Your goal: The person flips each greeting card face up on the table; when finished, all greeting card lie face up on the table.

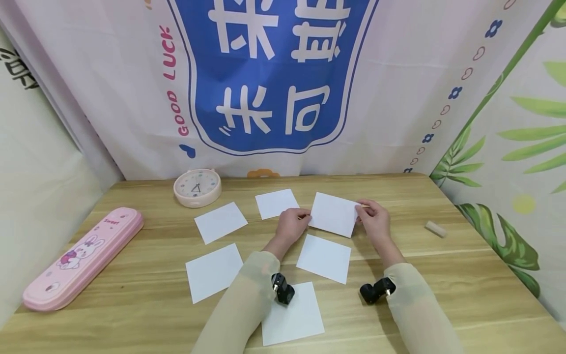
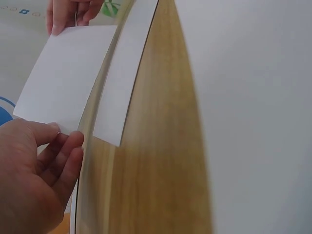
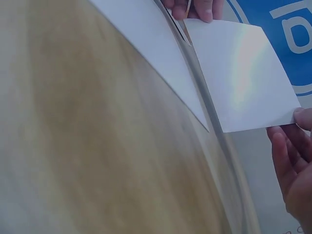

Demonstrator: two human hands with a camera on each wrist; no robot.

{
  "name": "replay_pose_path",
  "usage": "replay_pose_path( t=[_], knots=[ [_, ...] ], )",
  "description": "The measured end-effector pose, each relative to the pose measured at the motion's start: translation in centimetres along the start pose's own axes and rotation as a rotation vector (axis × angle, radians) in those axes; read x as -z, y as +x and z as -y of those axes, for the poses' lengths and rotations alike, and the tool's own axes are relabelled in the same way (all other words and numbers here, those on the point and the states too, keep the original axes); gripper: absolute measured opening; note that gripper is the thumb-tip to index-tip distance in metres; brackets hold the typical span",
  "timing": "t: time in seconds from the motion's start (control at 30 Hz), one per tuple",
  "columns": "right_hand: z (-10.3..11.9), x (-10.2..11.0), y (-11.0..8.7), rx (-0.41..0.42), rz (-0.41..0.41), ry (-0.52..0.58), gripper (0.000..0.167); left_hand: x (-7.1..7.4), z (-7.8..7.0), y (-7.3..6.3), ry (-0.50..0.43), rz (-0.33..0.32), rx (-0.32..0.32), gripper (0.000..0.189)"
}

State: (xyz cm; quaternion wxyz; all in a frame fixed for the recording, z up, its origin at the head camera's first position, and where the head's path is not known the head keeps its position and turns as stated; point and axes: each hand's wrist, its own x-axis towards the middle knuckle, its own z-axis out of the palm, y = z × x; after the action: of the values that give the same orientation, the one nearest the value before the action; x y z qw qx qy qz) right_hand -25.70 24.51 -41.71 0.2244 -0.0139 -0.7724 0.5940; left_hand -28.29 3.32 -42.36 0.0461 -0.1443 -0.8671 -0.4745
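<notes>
A white card [image 1: 334,215] is held by both hands above the far right part of the wooden table. My left hand [image 1: 292,226] pinches its left edge between thumb and fingers. On the opposite edge, my right hand [image 1: 375,222] pinches it the same way. In the left wrist view the card [image 2: 68,78] is tilted up off the table, its visible face blank. The right wrist view shows a sheen on the card [image 3: 243,73]. Just nearer than the held card lies another white card [image 1: 325,258], flat on the table.
More white cards lie flat: one at the back [image 1: 276,202], one at left [image 1: 220,222], one nearer [image 1: 214,272], one under the left forearm [image 1: 294,317]. A round clock [image 1: 197,188], a pink rabbit case [image 1: 84,258] and a small beige block [image 1: 436,229] stand around them.
</notes>
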Motion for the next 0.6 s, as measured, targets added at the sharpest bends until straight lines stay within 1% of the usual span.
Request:
replay_pose_path(
  t=[0.07,0.2,0.3,0.43,0.5,0.6],
  knots=[
    [0.0,-0.1,-0.1,0.026,-0.020,0.035,0.016,0.0,-0.1,0.0,-0.014,-0.016,0.014,0.018],
    [0.6,-0.6,-0.3,0.061,-0.052,0.094,0.013,0.1,-0.2,0.0,0.032,-0.064,0.015,0.017],
    [1.0,-0.9,-0.4,0.064,-0.083,0.091,0.012,0.1,-0.4,0.0,0.056,-0.074,0.024,0.019],
    [1.4,-1.2,-0.5,0.059,-0.119,0.086,0.012,0.1,-0.7,-0.1,0.021,-0.061,0.064,0.033],
    [1.5,-1.3,-0.5,0.045,-0.128,0.110,0.013,0.1,-0.9,-0.1,0.001,-0.058,0.089,0.041],
    [1.8,-1.5,-0.7,0.005,-0.117,0.152,0.019,0.1,-1.1,-0.2,-0.033,-0.057,0.119,0.051]
  ],
)
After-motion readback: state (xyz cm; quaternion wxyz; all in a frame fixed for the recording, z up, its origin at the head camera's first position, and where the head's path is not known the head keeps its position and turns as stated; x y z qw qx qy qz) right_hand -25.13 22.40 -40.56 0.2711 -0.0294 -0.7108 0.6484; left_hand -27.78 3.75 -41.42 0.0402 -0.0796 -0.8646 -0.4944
